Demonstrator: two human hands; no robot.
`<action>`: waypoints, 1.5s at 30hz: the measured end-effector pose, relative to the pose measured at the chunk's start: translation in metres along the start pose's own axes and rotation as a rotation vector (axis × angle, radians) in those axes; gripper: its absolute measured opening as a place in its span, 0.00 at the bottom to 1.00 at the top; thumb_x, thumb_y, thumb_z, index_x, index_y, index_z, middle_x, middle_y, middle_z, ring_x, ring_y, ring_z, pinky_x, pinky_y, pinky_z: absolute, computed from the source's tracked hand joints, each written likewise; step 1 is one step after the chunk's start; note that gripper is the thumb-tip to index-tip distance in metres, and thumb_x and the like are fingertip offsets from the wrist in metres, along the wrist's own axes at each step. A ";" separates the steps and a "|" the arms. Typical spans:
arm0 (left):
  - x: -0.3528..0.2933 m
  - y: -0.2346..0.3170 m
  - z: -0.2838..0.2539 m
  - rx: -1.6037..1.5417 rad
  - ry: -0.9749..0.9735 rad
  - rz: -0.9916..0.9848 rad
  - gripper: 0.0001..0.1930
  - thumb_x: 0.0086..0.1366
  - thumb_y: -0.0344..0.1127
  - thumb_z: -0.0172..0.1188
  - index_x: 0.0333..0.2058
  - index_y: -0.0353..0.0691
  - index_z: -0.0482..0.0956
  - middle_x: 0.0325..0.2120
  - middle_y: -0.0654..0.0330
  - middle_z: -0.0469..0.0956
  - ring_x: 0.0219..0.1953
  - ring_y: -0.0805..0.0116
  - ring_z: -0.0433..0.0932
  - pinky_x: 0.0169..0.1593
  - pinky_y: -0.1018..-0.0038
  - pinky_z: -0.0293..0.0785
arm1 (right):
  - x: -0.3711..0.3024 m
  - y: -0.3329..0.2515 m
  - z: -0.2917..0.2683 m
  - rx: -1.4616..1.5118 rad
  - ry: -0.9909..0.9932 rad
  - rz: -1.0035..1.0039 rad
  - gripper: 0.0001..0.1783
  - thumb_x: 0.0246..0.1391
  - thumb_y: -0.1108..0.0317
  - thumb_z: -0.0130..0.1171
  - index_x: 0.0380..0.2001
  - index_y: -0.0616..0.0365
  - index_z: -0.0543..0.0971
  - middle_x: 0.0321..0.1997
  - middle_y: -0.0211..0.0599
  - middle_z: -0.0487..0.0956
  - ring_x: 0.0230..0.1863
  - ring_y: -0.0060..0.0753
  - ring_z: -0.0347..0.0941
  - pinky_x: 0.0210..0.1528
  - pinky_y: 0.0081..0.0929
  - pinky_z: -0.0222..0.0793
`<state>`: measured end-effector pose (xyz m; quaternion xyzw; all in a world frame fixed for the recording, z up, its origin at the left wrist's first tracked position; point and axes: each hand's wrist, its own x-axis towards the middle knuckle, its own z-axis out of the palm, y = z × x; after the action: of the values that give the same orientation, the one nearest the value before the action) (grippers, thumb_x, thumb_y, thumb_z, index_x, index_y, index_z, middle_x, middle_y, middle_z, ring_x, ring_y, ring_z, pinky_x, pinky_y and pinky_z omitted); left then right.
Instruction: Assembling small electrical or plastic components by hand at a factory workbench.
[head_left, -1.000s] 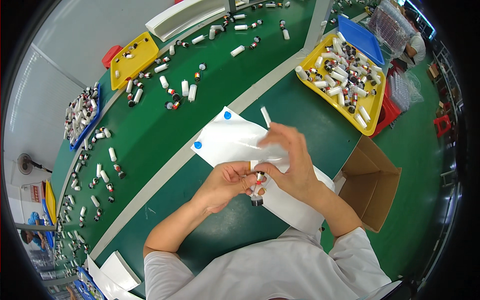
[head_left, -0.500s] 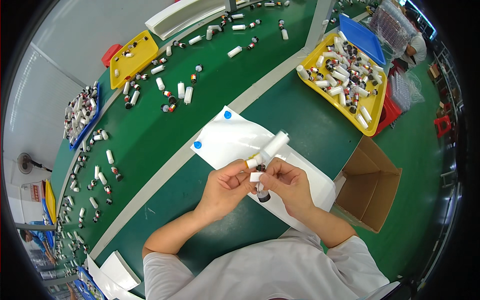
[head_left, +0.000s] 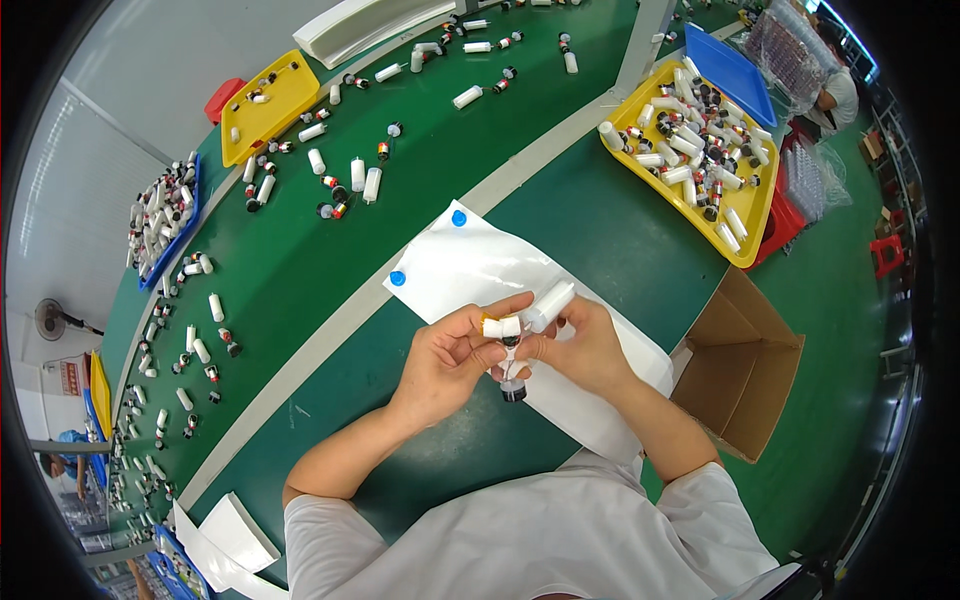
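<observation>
My left hand (head_left: pixel 450 352) is closed, thumb and fingers pinching a small white piece with a yellow end (head_left: pixel 501 327). My right hand (head_left: pixel 585 350) is also closed, its thumb tip meeting the left hand's fingers. A white translucent cylinder (head_left: pixel 552 304) sticks up from the right hand's fingers. Below the fingertips a round black-capped part (head_left: pixel 513 390) hangs on what looks like thin wires. A small dark part shows between the hands; the fingers hide how the pieces join. Beneath them lies a glossy white sheet (head_left: pixel 455 265) with two blue pins (head_left: pixel 459 218) at its far end.
A yellow tray (head_left: pixel 690 220) heaped with white cylinders and black-capped parts stands right of the sheet. An open cardboard box (head_left: pixel 740 375) is below it. Similar parts lie along the green belt (head_left: pixel 300 250) beyond a grey rail. A blue tray and a second yellow tray (head_left: pixel 290 105) stand at far left.
The black-capped part has shifted slightly left with the hands. The white cylinder has dropped toward my right hand, and the small white piece has turned to lie more level.
</observation>
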<state>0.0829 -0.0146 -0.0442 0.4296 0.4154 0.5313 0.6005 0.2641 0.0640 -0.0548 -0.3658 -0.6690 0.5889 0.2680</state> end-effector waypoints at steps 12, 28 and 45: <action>0.003 0.007 -0.025 -0.324 0.069 -0.250 0.10 0.65 0.24 0.59 0.44 0.41 0.72 0.40 0.51 0.82 0.39 0.59 0.84 0.42 0.69 0.82 | -0.003 0.033 -0.009 -0.729 -0.189 -0.547 0.19 0.46 0.68 0.67 0.44 0.60 0.80 0.38 0.38 0.71 0.42 0.40 0.68 0.42 0.32 0.70; -0.012 0.025 -0.152 1.987 0.887 -0.080 0.25 0.53 0.30 0.69 0.49 0.40 0.70 0.35 0.50 0.81 0.37 0.49 0.80 0.40 0.57 0.72 | -0.008 0.025 -0.038 -0.937 -0.363 -0.669 0.07 0.41 0.77 0.57 0.28 0.66 0.77 0.37 0.40 0.72 0.42 0.37 0.69 0.42 0.26 0.73; 0.100 0.041 -0.176 1.244 0.755 0.299 0.17 0.58 0.23 0.60 0.46 0.40 0.71 0.33 0.52 0.81 0.35 0.53 0.82 0.40 0.64 0.77 | -0.001 0.026 -0.037 -0.297 -0.144 -0.242 0.07 0.51 0.84 0.52 0.31 0.64 0.67 0.35 0.48 0.71 0.34 0.51 0.72 0.37 0.38 0.69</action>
<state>-0.0881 0.1013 -0.0594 0.5305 0.7548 0.3854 -0.0160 0.2984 0.0856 -0.0743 -0.2751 -0.8051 0.4718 0.2316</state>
